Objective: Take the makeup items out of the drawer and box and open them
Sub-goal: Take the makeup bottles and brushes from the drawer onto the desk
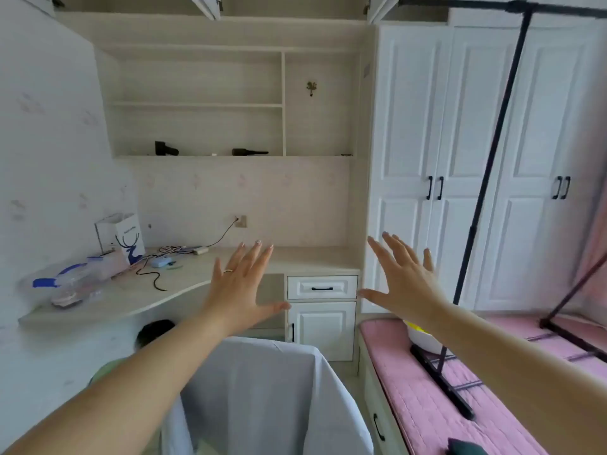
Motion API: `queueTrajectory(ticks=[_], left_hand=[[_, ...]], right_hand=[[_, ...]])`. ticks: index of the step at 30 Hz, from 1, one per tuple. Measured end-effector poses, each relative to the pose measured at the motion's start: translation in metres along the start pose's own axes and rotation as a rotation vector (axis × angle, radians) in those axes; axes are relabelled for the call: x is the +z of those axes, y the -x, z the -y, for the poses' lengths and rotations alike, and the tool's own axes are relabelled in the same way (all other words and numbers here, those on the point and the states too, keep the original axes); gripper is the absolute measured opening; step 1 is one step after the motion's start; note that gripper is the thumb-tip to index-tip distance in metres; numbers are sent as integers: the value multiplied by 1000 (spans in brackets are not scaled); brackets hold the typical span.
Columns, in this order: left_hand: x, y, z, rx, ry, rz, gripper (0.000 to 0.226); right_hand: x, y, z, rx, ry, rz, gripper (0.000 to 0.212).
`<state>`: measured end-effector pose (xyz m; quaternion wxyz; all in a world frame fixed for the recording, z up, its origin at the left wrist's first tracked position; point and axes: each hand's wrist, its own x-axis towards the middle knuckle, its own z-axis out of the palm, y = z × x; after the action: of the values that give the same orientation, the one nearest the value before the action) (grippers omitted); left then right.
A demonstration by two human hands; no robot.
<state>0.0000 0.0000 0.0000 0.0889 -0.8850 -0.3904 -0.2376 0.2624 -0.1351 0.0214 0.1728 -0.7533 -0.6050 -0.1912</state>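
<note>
Hands first: we hold both out in front of us, palms away, fingers spread wide, nothing in either. Our left hand (241,284) wears a ring on one finger and hangs in the air in front of the desk edge; its thumb points toward the drawer (322,287). Our right hand (402,279) is raised at about the same height, just right of that drawer, in front of the white wardrobe (423,126).

That drawer sits shut under the right end of the desk (138,300), with a black handle across its front, and a small cabinet door (323,328) is closed below it. Neither hand touches it.

On the left end of the desk lies a clear plastic box (62,284) with blue clasps; something lies inside, but we cannot tell what. Behind it stands a white paper bag (123,238) printed with a blue deer, and a black cable (154,277) trails across the desktop toward the wall socket (242,221).

On the shelf (197,156) above, two dark objects rest well apart. Below our arms stands a chair draped in white cloth (262,389), and to the right a pink mattress (427,405) carries the foot of a black rack (443,379).
</note>
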Motion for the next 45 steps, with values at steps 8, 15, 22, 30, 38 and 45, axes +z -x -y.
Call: queueTrajectory(ticks=[8, 15, 22, 30, 38, 45], left_hand=[[98, -54, -31, -88, 192, 88, 110], [210, -146, -75, -131, 344, 170, 96], [297, -214, -96, -215, 413, 274, 93], [373, -273, -67, -361, 427, 361, 94], [477, -374, 5, -373, 416, 395, 90], [545, -445, 47, -482, 481, 442, 89]], right_hand=[[74, -6, -69, 52, -33, 184, 93], [166, -68, -164, 109, -45, 280, 92], [245, -151, -228, 79, -91, 387, 89], [339, -239, -258, 26, -93, 510, 89], [446, -358, -267, 16, -85, 609, 87], [517, -445, -270, -61, -82, 745, 88]])
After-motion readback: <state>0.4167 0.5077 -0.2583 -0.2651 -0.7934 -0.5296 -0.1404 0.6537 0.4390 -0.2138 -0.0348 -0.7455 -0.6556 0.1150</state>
